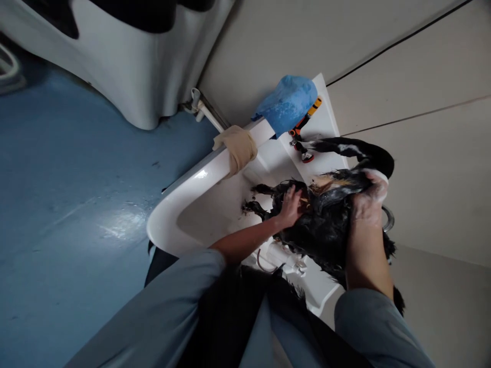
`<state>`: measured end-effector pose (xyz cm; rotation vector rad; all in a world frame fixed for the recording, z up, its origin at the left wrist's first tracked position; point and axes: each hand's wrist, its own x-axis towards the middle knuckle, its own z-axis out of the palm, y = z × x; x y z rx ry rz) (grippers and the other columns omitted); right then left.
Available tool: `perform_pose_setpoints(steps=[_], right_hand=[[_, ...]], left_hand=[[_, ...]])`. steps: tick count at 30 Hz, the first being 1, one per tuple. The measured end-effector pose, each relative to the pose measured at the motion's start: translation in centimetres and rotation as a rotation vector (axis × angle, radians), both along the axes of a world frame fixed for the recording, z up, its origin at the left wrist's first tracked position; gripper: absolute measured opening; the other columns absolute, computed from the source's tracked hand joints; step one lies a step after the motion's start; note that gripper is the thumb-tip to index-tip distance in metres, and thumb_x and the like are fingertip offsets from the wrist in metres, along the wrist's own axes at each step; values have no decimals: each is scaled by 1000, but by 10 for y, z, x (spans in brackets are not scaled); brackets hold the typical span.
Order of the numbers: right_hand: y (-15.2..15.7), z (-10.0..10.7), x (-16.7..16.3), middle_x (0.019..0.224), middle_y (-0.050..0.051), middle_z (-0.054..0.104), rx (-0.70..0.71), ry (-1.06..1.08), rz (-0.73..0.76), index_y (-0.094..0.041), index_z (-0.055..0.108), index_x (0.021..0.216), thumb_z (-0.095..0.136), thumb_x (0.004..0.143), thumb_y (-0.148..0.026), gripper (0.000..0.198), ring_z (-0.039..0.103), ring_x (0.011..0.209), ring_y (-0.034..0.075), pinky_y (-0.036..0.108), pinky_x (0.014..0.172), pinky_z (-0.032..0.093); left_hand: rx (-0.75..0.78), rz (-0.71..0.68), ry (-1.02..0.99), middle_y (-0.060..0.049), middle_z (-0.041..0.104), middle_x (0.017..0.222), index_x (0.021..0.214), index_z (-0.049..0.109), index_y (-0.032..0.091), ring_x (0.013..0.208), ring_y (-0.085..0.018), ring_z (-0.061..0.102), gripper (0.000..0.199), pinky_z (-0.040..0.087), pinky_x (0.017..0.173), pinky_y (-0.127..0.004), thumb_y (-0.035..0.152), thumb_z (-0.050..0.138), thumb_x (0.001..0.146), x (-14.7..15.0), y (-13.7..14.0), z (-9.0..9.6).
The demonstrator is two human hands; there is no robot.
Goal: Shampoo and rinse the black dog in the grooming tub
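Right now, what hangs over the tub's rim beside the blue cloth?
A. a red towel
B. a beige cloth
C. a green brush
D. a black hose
B: a beige cloth is draped over the white tub's rim, just left of the blue cloth.

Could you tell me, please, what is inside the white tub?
Inside the white tub stands a wet black dog, lathered with soap. The left hand and right hand press into its fur. The tub floor beneath the dog is hidden.
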<state>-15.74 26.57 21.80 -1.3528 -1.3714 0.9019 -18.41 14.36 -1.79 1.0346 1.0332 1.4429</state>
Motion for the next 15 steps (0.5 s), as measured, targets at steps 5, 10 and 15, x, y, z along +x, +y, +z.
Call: perform_pose_setpoints(steps=[5, 10, 15], right_hand=[[-10, 7, 1, 75, 0, 65, -1, 91, -58, -25, 57, 64, 58, 60, -22, 5, 67, 70, 18, 34, 72, 67], [3, 12, -3, 73, 2, 67, 10, 24, 21, -29, 53, 61, 61, 62, -22, 10, 69, 81, 25, 44, 81, 66], [8, 8, -16, 73, 1, 66, 10, -51, 46, -28, 57, 63, 63, 65, -24, 7, 65, 74, 22, 46, 84, 64]], left_hand=[[152, 30, 199, -29, 35, 173, 141, 64, 5, 166, -45, 24, 55, 23, 134, -65, 32, 62, 94, 21, -56, 83], [361, 11, 221, -26, 22, 180, 169, 34, 1, 170, -40, 11, 75, 18, 137, -62, 33, 42, 102, 29, -60, 128], [122, 141, 178, -31, 36, 173, 166, 35, -1, 165, -42, 28, 82, 27, 134, -63, 45, 51, 100, 14, -29, 72]])
